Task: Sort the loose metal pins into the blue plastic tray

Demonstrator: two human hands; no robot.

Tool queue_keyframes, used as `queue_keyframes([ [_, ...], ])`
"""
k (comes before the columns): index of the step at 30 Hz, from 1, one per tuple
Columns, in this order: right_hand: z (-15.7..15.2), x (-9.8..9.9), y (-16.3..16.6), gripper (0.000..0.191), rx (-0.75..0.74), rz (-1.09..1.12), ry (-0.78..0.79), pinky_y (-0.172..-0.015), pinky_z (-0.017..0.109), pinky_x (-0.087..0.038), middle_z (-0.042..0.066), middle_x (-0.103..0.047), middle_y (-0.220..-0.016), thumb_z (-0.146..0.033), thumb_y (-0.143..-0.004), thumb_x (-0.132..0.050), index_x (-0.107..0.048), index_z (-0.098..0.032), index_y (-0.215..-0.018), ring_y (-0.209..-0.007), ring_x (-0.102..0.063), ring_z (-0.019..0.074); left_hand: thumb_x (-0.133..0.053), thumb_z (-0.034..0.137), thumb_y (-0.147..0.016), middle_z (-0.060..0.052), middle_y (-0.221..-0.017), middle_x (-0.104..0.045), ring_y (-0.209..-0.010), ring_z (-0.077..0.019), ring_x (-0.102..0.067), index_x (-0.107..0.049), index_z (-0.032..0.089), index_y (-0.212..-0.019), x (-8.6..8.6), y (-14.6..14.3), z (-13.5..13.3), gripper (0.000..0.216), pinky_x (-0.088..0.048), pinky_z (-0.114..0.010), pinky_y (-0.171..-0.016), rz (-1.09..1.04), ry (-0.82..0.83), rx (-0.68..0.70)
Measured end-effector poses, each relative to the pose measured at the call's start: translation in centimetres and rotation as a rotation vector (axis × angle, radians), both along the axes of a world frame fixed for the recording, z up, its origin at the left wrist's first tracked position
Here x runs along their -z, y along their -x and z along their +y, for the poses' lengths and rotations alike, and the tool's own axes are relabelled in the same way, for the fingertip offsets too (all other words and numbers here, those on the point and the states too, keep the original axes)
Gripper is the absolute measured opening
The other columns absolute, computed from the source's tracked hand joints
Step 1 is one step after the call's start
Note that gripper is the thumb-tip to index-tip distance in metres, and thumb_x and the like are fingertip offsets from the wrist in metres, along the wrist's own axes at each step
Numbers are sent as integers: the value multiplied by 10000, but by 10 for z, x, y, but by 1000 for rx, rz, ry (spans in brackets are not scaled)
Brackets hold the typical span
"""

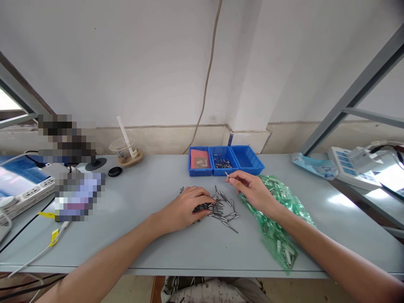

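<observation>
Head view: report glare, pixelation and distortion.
Head view: the table shows white glare at right; head view: green bags and metal pins glint; head view: coarse pixel blocks hide patches at left; head view: the right metal post slants, probably wide-angle distortion.

At your left stands a clear cup (119, 145) with white straw (125, 134), at your right lies a blue packet (315, 166).

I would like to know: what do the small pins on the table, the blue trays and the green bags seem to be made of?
Small pins: probably metal, with a smooth, shiny finish; they are silver-grey with bright glints.
Blue trays: likely moulded plastic, slightly glossy; the colour is even throughout.
Green bags: apparently thin plastic film, translucent and glossy, with crinkles catching light.
</observation>
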State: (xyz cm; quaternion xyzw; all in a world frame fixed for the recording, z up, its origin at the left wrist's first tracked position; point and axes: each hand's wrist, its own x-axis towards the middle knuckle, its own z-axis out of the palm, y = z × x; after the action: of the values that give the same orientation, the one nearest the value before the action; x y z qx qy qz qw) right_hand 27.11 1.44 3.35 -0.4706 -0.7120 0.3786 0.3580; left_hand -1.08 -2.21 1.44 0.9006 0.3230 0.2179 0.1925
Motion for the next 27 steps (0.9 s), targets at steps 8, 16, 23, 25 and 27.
queue_keyframes([
  [8, -1, -2, 1, 375, -4, -10, -3, -644, 325, -463, 43, -713, -977, -602, -1002, -581, -735, -261, -1020, -729, -540, 181, -626, 313, -1066, -64, -1249, -675, -1178, -241, -615, -674, 284, -1354, -1, 0, 0, 293, -435, -395, -1043, 13, -7, -3],
  [16, 0, -1, 1, 400, -7, -7, 2, -672, 344, -489, 58, -729, -1047, -620, -1000, -573, -736, -257, -1032, -760, -562, 197, -598, 294, -1076, -71, -1249, -672, -1173, -245, -617, -674, 283, -1353, 0, 0, 0, 287, -463, -386, -1010, -7, -15, 3],
  [23, 0, -1, 1, 379, -6, -3, 12, -650, 324, -465, 41, -711, -982, -607, -996, -591, -735, -257, -1023, -739, -540, 183, -586, 229, -1071, -70, -1248, -669, -1171, -235, -613, -673, 276, -1346, 1, 0, 0, 292, -464, -371, -1004, -13, -21, 15],
  [25, 0, 0, 1, 386, -5, 0, 13, -649, 324, -468, 48, -719, -1016, -610, -994, -591, -736, -254, -1027, -745, -548, 184, -587, 213, -1066, -69, -1243, -668, -1174, -236, -611, -671, 272, -1346, 1, 0, 0, 299, -464, -372, -1007, -14, -24, 17],
  [27, 0, 0, 2, 394, -4, 3, 13, -646, 324, -470, 55, -724, -1036, -614, -992, -589, -737, -250, -1029, -749, -554, 187, -581, 189, -1063, -70, -1239, -667, -1176, -235, -608, -668, 268, -1351, 2, 0, 0, 312, -466, -372, -1013, -17, -25, 24],
])
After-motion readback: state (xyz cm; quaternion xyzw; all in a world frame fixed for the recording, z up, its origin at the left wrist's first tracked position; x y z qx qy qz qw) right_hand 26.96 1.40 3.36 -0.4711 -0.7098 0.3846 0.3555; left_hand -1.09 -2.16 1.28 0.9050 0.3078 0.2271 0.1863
